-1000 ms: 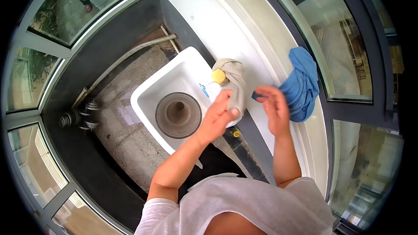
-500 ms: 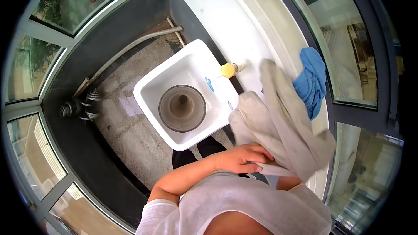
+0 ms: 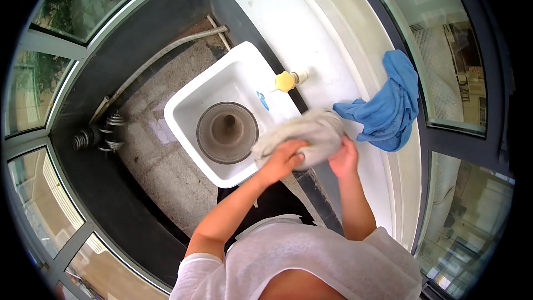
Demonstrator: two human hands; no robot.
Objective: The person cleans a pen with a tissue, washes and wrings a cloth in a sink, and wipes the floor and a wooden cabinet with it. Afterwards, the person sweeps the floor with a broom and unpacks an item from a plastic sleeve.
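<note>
A beige cloth [image 3: 300,133], bunched into a soft roll, hangs over the right edge of the white sink [image 3: 180,97]. My left hand [image 3: 283,161] presses into its near side, fingers and thumb closed on the fabric. At the roll's right end my right hand [image 3: 344,158] grips it, the fingertips partly hidden and slightly blurred. Inside the basin is a round, brownish translucent tub [image 3: 205,133] with a dark spot at its centre. A blue cloth [image 3: 388,111] lies crumpled on the ledge to the right of my hands.
A yellow tap handle [image 3: 285,81] sticks out from the white wall beside the sink. A grey pipe [image 3: 166,50] runs along the floor by the dark low wall. Metal spring-like pieces [image 3: 114,133] stand at the left. Glass windows surround the space.
The beige cloth has gone from hanging loose at the right to a bunched roll beside the sink. Both hands moved with it, and my right hand came into view. More blue cloth is uncovered.
</note>
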